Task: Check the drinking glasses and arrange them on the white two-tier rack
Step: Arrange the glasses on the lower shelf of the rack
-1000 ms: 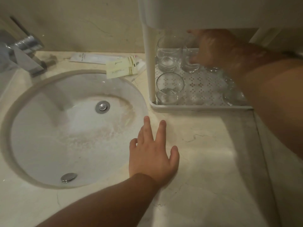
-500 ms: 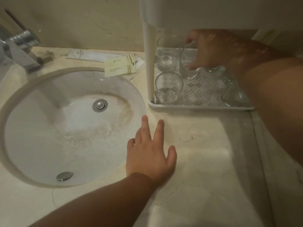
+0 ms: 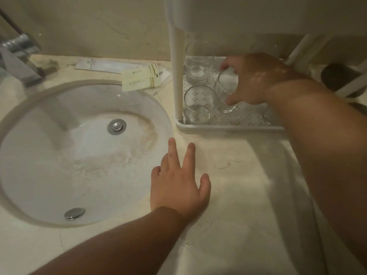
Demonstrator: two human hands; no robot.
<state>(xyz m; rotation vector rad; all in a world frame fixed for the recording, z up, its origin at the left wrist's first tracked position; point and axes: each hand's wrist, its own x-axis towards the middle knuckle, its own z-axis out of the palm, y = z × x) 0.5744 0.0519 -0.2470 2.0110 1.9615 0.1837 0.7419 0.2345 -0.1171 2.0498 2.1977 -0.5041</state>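
The white two-tier rack [image 3: 228, 128] stands on the counter right of the sink, its upper tier filling the top of the view. On its perforated lower tier, a clear glass [image 3: 198, 71] stands at the back left and another glass [image 3: 199, 105] at the front left. My right hand [image 3: 256, 78] reaches under the upper tier and grips a third glass [image 3: 225, 92], tilted, just above the tier. Part of one more glass [image 3: 268, 116] shows beside my right forearm. My left hand [image 3: 178, 181] rests flat on the counter with fingers spread.
A round white sink [image 3: 79, 155] with a drain fills the left. A chrome faucet [image 3: 17, 56] is at the far left. Paper sachets [image 3: 141, 79] lie behind the sink by the wall. A dark round object [image 3: 337, 76] sits behind the rack's right side.
My right hand has drawn the gripped glass from the back of the lower tier toward the front and tilted it. My left hand stays on the counter.
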